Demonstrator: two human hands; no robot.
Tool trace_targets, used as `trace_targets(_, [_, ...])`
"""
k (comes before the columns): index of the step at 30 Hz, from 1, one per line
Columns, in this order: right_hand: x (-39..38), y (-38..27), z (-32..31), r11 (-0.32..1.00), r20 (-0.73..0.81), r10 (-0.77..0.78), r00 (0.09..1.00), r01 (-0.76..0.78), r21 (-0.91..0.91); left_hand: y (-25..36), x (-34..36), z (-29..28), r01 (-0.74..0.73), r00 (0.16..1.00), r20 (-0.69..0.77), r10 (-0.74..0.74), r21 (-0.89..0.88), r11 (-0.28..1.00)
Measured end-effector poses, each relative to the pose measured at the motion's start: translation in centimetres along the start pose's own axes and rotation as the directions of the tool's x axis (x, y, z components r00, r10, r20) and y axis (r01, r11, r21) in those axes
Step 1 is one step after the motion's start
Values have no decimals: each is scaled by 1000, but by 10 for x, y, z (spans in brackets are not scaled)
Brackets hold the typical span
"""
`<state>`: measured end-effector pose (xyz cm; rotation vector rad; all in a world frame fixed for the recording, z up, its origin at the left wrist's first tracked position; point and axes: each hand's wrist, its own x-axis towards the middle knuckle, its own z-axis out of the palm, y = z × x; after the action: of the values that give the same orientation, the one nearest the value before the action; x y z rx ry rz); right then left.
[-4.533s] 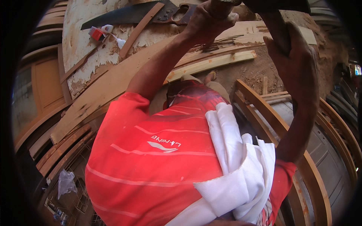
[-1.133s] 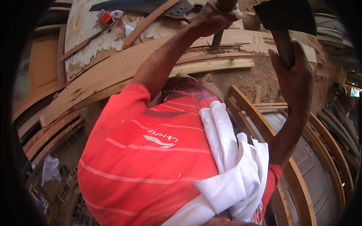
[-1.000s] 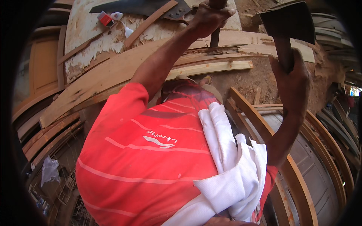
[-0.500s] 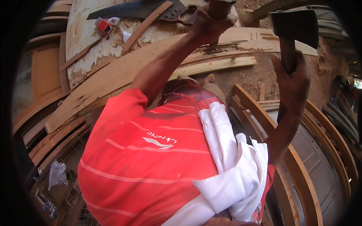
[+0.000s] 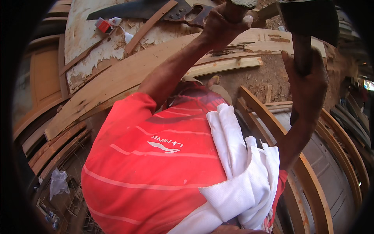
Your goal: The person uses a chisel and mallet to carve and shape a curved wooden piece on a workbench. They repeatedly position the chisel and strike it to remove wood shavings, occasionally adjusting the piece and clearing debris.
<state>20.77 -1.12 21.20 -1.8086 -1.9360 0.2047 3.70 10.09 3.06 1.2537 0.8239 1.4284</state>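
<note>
My left hand [image 5: 225,30] is closed round a thick wooden tool handle [image 5: 235,12] with a pale, worn, flat top, at the upper middle of the head view. My fist hides what lies below the handle. On the right, my right hand [image 5: 309,80] is wrapped round the short wooden shaft of a hatchet [image 5: 309,23]. Its dark, broad head is up at the view's edge, apart from my left hand. Beneath my left hand lies a long, pale wooden plank [image 5: 117,76] with a splintered, dark patch.
A handsaw [image 5: 156,12], a wood strip [image 5: 150,27] and a red-and-white small container [image 5: 103,25] lie on a worn board [image 5: 83,43] at the upper left. Wooden frames [image 5: 311,183] stand at the right. A white cloth [image 5: 245,187] hangs over my red shirt.
The hatchet and my right hand have shifted slightly to the right. My left hand has moved a little right and down with the handle still in it.
</note>
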Motion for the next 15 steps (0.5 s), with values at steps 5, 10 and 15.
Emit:
trace_targets(5, [5, 4, -2, 971, -122, -221, 968, 208, -117, 1, -2, 1, 4, 1000, -30, -2, 65, 998])
trace_targets(10, [33, -10, -34, 941, -330, -220, 918, 289, 178, 7, -2, 3, -137, 987, -45, 157, 299, 944])
trace_targets(15, [28, -25, -19, 838, 237, -140, 961, 242, -489, 18, 3, 5, -76, 991, 124, 53, 190, 979])
